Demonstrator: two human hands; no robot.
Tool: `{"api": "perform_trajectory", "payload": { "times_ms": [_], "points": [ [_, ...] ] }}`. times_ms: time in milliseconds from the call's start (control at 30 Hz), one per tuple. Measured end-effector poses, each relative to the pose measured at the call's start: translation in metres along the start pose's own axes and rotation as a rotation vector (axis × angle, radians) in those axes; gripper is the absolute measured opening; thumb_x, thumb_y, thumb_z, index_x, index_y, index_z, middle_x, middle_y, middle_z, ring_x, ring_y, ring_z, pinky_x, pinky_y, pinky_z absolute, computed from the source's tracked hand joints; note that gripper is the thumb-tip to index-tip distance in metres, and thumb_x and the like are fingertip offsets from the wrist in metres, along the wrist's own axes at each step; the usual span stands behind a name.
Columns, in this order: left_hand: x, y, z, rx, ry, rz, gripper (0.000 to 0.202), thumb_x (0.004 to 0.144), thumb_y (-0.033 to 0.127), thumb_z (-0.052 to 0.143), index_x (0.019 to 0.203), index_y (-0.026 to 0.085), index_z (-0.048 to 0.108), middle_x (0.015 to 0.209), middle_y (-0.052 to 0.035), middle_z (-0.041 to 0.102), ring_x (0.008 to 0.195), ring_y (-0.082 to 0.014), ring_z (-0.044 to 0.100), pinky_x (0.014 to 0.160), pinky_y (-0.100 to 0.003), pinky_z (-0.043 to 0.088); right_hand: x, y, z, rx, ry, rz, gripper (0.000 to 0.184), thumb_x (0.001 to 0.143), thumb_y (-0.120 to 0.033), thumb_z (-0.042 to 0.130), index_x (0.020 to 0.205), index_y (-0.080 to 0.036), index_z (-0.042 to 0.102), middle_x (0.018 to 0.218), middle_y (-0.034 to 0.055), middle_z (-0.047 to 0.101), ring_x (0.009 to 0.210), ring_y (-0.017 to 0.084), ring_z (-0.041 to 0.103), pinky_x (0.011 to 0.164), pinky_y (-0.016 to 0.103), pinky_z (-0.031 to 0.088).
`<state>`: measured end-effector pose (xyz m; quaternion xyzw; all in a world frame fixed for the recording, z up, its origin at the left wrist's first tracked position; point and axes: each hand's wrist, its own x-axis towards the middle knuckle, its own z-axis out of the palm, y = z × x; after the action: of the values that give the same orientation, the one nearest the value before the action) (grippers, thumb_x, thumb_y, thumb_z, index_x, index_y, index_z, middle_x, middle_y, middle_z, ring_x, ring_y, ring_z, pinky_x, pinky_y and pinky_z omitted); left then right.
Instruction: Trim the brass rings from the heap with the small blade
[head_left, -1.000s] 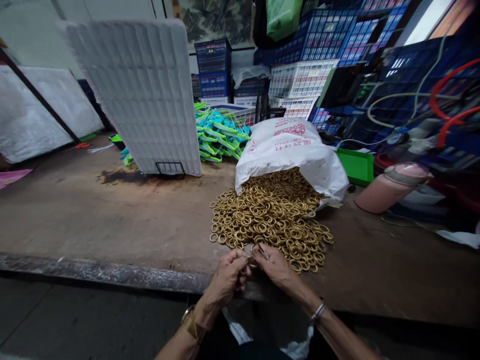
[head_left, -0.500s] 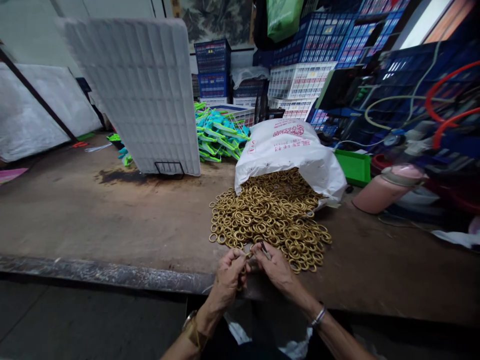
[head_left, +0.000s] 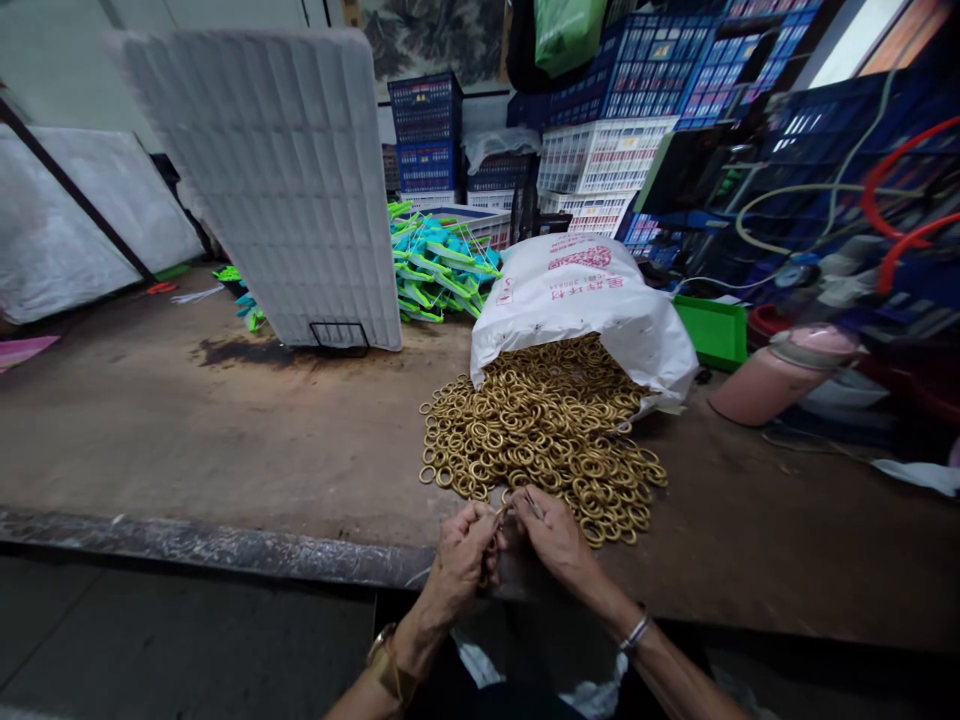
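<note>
At the lower centre of the frame, the left hand pinches a gold ring, seemingly being worked, near the right hand, closed round a slim tool. Below the ring pile, the next move likely calls for a steady pinch.

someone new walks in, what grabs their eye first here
Probably the heap of gold-coloured rings, spilling from the open mouth of a white sack onto the brown table. At its near edge, the left hand and right hand are close together, the right holding a slim tool. Further left stands a tall pale panel, with a green and turquoise pile to its right.
</note>
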<state>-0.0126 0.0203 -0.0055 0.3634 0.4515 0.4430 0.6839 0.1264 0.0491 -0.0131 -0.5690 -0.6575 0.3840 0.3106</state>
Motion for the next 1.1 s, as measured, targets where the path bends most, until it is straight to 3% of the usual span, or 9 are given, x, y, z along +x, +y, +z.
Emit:
{"api": "perform_trajectory", "payload": {
  "times_ms": [167, 500, 700, 767, 933, 1100],
  "points": [
    [0.002, 0.002, 0.003, 0.078, 0.062, 0.017, 0.037, 0.069, 0.054, 0.051, 0.065, 0.018, 0.045, 0.049, 0.0068, 0.044, 0.033, -0.0030, 0.033, 0.033, -0.015, 0.027, -0.007, 0.002, 0.000, -0.290, -0.075, -0.128, 0.015, 0.075, -0.016, 0.036, 0.070, -0.020, 0.050, 0.061, -0.0008, 0.054, 0.057, 0.012, 0.048, 0.054, 0.021, 0.030],
    [0.000, 0.000, 0.004, 0.151, 0.090, 0.117, 0.034, 0.071, 0.050, 0.051, 0.062, 0.018, 0.043, 0.045, 0.0083, 0.038, 0.033, -0.0038, 0.031, 0.034, -0.016, 0.027, -0.009, -0.003, 0.003, -0.496, -0.094, -0.150, 0.033, 0.059, -0.003, 0.037, 0.083, -0.021, 0.050, 0.064, -0.0008, 0.058, 0.059, 0.013, 0.051, 0.054, 0.021, 0.026],
    [-0.016, 0.008, 0.008, 0.110, -0.063, 0.110, 0.032, 0.075, 0.047, 0.049, 0.064, 0.017, 0.046, 0.047, 0.0063, 0.041, 0.034, -0.0036, 0.032, 0.035, -0.016, 0.030, -0.003, 0.008, -0.003, -0.652, -0.078, -0.046, 0.019, 0.068, -0.009, 0.040, 0.080, -0.019, 0.051, 0.060, 0.0016, 0.057, 0.053, 0.013, 0.049, 0.050, 0.023, 0.021],
    [-0.022, 0.012, 0.008, 0.074, -0.087, 0.089, 0.031, 0.075, 0.047, 0.050, 0.066, 0.017, 0.047, 0.050, 0.0049, 0.045, 0.034, -0.0033, 0.033, 0.035, -0.017, 0.031, -0.001, 0.011, -0.002, -0.638, -0.074, -0.041, 0.016, 0.069, -0.009, 0.039, 0.075, -0.019, 0.049, 0.058, 0.0011, 0.055, 0.051, 0.012, 0.047, 0.049, 0.023, 0.021],
    [-0.020, 0.007, 0.003, 0.057, -0.010, 0.080, 0.031, 0.076, 0.046, 0.049, 0.064, 0.017, 0.046, 0.047, 0.0063, 0.041, 0.034, -0.0036, 0.034, 0.035, -0.016, 0.030, -0.007, -0.001, 0.004, -0.428, -0.079, -0.168, 0.019, 0.067, -0.007, 0.035, 0.074, -0.021, 0.045, 0.060, -0.0012, 0.053, 0.055, 0.011, 0.048, 0.051, 0.020, 0.026],
    [-0.016, 0.001, 0.002, 0.096, 0.059, 0.094, 0.031, 0.074, 0.046, 0.050, 0.064, 0.017, 0.045, 0.045, 0.0076, 0.040, 0.034, -0.0036, 0.033, 0.035, -0.016, 0.031, -0.015, -0.017, 0.005, -0.453, -0.117, -0.178, 0.022, 0.065, -0.008, 0.037, 0.079, -0.021, 0.048, 0.063, -0.0001, 0.056, 0.055, 0.012, 0.048, 0.052, 0.022, 0.025]
  ]
}}
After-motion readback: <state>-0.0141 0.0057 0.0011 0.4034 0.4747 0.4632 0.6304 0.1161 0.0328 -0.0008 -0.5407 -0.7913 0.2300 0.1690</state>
